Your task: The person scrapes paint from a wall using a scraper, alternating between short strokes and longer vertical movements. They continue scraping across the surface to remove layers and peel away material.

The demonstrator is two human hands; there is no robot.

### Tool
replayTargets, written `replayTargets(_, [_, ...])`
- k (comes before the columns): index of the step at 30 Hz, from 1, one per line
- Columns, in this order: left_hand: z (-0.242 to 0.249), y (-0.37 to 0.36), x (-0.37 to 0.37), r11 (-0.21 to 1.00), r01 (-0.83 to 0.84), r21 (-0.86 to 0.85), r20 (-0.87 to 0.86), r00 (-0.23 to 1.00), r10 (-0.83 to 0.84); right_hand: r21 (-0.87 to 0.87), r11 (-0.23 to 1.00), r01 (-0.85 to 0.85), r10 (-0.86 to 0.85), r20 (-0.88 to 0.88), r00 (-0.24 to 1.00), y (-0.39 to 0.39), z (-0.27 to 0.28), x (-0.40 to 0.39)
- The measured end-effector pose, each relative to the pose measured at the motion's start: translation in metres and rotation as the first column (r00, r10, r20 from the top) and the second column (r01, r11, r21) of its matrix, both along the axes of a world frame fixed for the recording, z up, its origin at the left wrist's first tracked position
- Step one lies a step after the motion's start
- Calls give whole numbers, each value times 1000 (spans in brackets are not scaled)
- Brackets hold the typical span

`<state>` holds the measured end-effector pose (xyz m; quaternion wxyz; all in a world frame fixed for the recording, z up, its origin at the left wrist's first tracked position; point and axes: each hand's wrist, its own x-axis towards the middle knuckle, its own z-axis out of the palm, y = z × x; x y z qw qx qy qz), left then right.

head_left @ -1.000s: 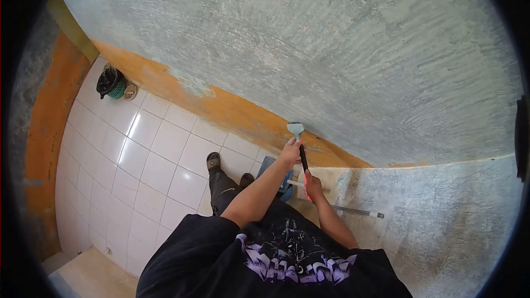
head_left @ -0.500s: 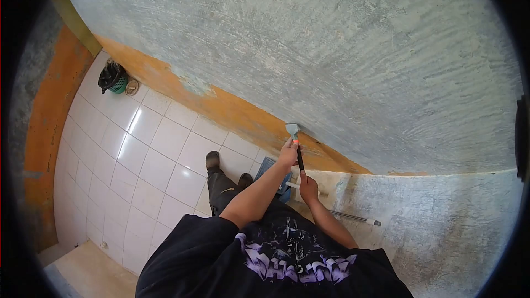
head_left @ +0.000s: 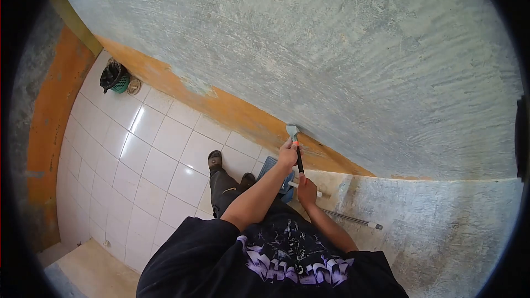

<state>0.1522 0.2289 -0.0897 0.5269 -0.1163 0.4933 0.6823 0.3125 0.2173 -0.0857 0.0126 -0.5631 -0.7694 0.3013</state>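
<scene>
Both hands are on one long-handled scraper [head_left: 299, 160] with a black grip, an orange-red band and a pale broad blade. My left hand [head_left: 287, 154] is closed around the upper handle, just below the band. Lower down, my right hand [head_left: 307, 190] wraps the end of the grip. The blade lies against the wall [head_left: 331, 49], where grey scraped plaster meets a strip of orange paint [head_left: 254, 115]. Whether its edge bites into the paint is too small to tell.
White floor tiles [head_left: 160, 149] lie to the left, with a green basket [head_left: 118, 84] lined with a black bag in the far corner. Near my feet is a blue tray [head_left: 269, 166]. A metal pole [head_left: 350, 218] rests on the pale ledge [head_left: 408, 209] at right.
The view has shifted slightly. Both hands keep their hold on the scraper, and its blade stays at nearly the same spot on the wall.
</scene>
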Motion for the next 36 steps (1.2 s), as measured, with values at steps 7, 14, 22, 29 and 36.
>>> replayTargets(7, [-31, 3, 8, 997, 64, 52, -85, 995, -59, -32, 999, 38, -38, 13, 999, -4, 7, -1])
replayTargets(14, [-27, -2, 1, 999, 40, 27, -100, 994, -37, 47, 998, 39, -38, -24, 999, -10, -9, -5])
replayTargets(22, [-27, -3, -6, 1000, 16, 0, -123, 992, -16, 17, 999, 51, -50, -17, 999, -15, 2, -15])
replayTargets(29, [-28, -5, -16, 998, -57, 14, -47, 997, 57, 35, 999, 11, -12, 18, 1000, -10, -5, -22])
replayTargets(36, [-38, -9, -28, 993, -78, 84, -88, 992, 86, 36, 999, -2, 1, 37, 999, -14, -5, -37])
